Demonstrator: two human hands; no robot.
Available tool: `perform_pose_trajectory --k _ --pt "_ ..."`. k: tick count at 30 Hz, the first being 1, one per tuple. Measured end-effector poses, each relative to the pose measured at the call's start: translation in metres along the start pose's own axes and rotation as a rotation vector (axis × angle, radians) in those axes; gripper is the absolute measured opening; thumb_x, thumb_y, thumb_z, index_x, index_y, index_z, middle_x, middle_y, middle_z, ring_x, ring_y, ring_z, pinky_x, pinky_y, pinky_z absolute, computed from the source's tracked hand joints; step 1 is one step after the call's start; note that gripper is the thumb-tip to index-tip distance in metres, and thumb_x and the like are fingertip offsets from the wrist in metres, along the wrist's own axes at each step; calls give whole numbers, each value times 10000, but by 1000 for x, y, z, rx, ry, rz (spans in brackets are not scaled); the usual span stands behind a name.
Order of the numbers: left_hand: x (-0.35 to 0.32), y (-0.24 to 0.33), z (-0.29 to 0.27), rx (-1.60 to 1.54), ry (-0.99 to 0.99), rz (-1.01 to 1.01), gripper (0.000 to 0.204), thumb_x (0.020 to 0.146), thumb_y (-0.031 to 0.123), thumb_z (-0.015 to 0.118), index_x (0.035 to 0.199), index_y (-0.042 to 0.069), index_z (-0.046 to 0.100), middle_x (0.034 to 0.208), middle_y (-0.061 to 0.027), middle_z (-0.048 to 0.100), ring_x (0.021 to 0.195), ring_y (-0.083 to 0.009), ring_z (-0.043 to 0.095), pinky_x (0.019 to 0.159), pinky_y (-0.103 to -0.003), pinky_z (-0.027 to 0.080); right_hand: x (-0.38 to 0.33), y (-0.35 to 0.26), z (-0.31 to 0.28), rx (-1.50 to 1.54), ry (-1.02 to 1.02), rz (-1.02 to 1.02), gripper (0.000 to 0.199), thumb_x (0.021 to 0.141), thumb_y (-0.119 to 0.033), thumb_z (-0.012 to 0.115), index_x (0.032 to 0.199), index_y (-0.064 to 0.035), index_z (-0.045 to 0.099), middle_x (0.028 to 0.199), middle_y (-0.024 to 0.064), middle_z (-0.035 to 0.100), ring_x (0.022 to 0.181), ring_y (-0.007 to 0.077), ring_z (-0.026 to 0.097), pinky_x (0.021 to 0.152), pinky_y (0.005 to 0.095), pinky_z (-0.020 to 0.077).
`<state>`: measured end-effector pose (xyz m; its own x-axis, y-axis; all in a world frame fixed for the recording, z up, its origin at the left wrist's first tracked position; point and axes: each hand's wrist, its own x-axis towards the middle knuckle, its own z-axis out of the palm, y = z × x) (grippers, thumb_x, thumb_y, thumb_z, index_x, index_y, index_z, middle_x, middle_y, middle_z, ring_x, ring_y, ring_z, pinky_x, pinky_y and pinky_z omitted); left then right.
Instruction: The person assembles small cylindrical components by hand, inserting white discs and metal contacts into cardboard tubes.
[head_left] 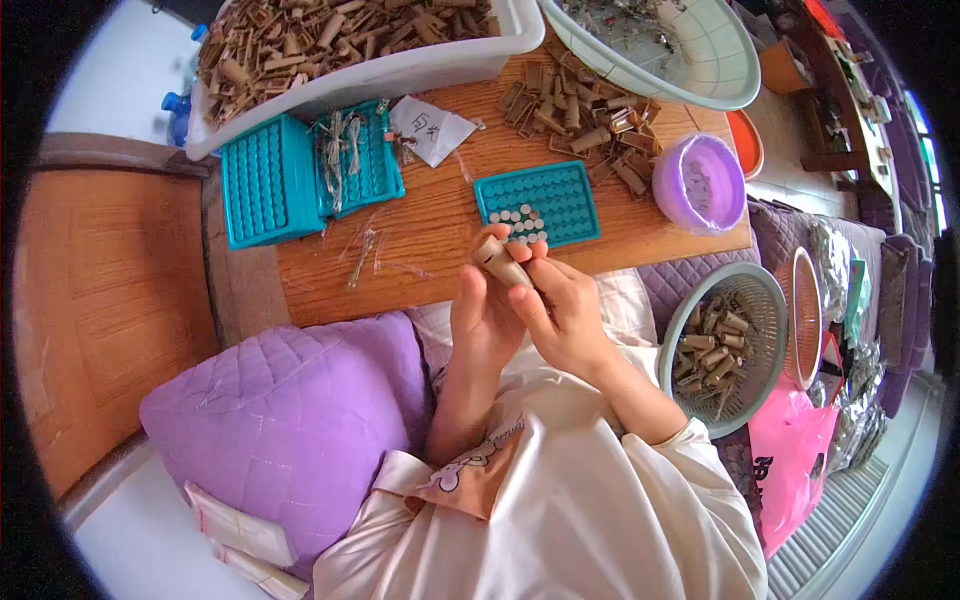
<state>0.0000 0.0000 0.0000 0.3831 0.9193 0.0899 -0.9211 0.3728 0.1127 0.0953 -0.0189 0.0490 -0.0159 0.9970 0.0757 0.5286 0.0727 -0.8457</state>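
A tan, tube-shaped plastic casing (503, 264) with a dark slot near its upper end is held over the table's front edge. My right hand (568, 312) has its thumb and fingers closed on the casing's lower end. From the other side my left hand (490, 318) supports it, fingers wrapped behind and thumb raised beside it. Just beyond my fingertips lies a teal ridged tray (565, 195), with several small white discs (526, 222) at its near left corner; my fingers partly cover that corner.
A white bin (400, 75) of tan casings stands at the back left, before it stacked teal trays (265, 185) and wires (340, 140). Loose casings (575, 110) lie near a pale green basin (720, 85) and purple bowl (735, 180). A grey basket (775, 345) sits at right.
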Motion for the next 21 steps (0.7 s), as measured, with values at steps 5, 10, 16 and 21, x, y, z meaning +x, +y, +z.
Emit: perform_pose_trajectory --k 5,10,16,21 --pt "0 -2 4 136 135 -90 363 809 252 503 1083 41 392 1010 -63 495 1047 -210 425 947 -367 287 4 5 -30 -8 -241 44 252 794 -199 487 665 9 423 606 179 456 552 318 463 510 375 362" --pt "1 -3 6 78 122 -156 307 789 172 534 1060 123 398 1036 -23 500 1059 -226 435 928 -518 285 16 29 -122 -109 -94 331 117 740 -97 535 822 -21 572 738 131 580 632 255 558 597 310 435" --pt "2 -9 5 75 185 -187 356 774 189 556 1086 109 403 1026 -39 477 994 -220 475 813 -423 448 55 108 -163 -809 62 197 185 703 -24 483 864 -24 574 821 155 575 754 296 554 663 342 426" --pt "0 -11 3 122 189 -185 357 782 198 546 1076 80 380 1016 -40 480 972 -219 491 767 -402 480 67 101 -160 -906 -76 196 188 683 -42 466 831 -36 582 793 155 577 752 286 564 653 358 431"
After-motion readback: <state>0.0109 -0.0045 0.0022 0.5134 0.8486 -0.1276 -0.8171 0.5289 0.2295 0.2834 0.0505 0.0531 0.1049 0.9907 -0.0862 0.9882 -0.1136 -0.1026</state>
